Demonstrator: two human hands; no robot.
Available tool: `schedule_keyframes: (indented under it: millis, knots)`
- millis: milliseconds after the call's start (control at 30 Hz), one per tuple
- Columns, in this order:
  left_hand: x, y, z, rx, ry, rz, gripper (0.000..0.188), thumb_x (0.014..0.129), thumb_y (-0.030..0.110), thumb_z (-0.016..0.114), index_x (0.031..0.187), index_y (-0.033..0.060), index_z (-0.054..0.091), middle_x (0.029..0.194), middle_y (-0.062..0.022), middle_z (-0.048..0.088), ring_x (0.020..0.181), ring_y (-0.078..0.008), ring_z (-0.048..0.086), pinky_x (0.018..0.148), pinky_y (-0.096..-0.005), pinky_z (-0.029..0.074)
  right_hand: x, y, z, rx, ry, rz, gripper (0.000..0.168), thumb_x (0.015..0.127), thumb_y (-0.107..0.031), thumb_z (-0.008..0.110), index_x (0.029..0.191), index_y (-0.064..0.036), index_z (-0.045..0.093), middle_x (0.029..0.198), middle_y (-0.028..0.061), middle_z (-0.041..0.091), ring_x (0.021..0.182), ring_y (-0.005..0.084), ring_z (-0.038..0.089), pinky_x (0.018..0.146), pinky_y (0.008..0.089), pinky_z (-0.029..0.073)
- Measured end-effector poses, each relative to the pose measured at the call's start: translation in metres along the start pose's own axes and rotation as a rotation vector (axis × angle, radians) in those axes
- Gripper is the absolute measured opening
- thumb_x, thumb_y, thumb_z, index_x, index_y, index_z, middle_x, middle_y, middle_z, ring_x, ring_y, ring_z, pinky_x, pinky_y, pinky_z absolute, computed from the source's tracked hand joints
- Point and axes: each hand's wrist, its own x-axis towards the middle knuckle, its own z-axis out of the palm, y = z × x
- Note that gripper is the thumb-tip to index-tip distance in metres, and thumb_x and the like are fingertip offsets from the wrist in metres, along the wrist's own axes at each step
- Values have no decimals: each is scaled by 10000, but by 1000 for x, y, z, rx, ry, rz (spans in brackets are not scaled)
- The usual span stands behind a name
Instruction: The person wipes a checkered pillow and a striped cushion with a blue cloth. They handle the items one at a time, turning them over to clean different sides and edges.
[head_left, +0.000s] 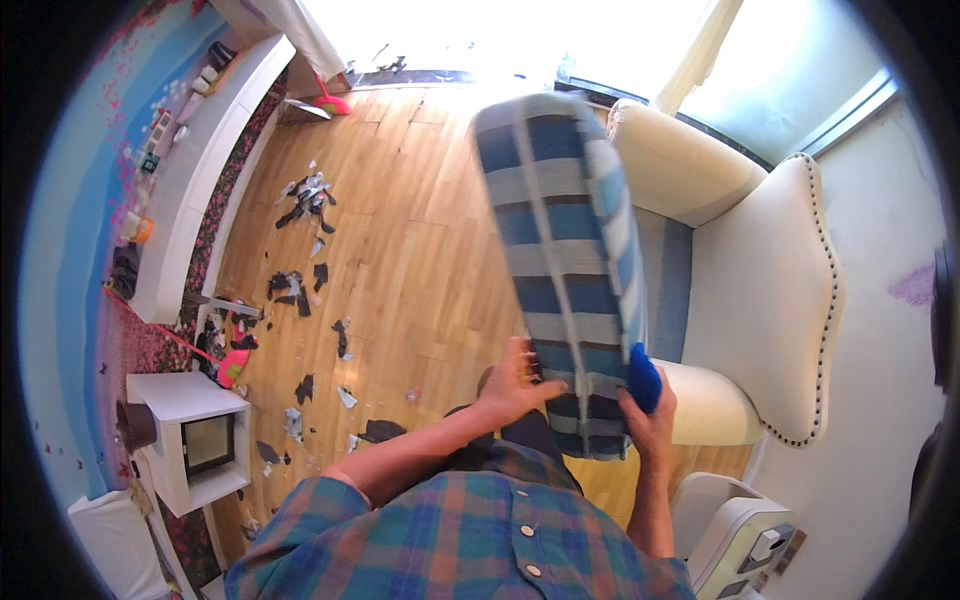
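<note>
A long seat cushion (562, 247) with blue, grey and dark stripes is raised in front of me, tilted and blurred at its far end. My left hand (517, 386) grips the near left side, its thumb lying over the striped face. On the opposite side, my right hand (651, 409) holds the cushion's near right edge. A bright blue piece, apparently cloth (643, 377), is pressed between that hand and the cushion. Beyond the cushion stands a cream sofa (757, 300) with a studded back; part of its grey-blue seat base (667, 270) shows.
Torn black and white scraps (307, 199) litter the wooden floor (397, 247). At left are a white wall-mounted cabinet (217, 172), a white side unit (187, 394) and a pink dustpan (234, 367). A white appliance (739, 536) stands near my right side.
</note>
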Motion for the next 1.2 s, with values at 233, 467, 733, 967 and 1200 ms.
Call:
schedule_keyframes:
  millis: [233,467,733,967,1200]
  knots:
    - [1,-8,-44,-310,249,-381,700,917,417,718,1445,111,375,1285,-113,601,1014,-265,678,755,-346,575,48,-13,74,-237,-248,-293,376,756,-137,763,1100,-44,643,974,210,662,858,419,653,770,438,535]
    - [-17,-95,-61,-900,126,-562,741,916,764,462,1401,207,509,1352,-48,599,1250,-234,571,1013,-466,496,65,-20,163,-358,-477,-628,209,778,-159,683,915,-73,552,845,132,589,833,354,636,679,467,517]
    - [20,-72,-49,-1071,250,-303,762,933,754,439,1426,174,469,1360,-89,574,1248,-309,569,1037,-452,490,125,-45,202,-467,-525,-1074,242,706,-148,692,879,-62,545,809,111,577,794,297,617,687,373,477]
    - [23,-64,-100,-1105,377,-544,885,862,795,524,1379,76,506,1251,-148,618,1134,-311,621,900,-429,558,145,-46,262,-607,-456,-1076,124,765,-149,674,812,-90,575,786,93,622,722,242,641,613,349,475]
    - [40,-69,-191,-619,301,-574,985,820,822,547,1332,-18,505,1038,-205,682,926,-344,687,819,-395,576,182,-70,331,-688,-250,-1085,82,819,-115,610,889,-115,568,809,96,606,773,241,648,652,333,496]
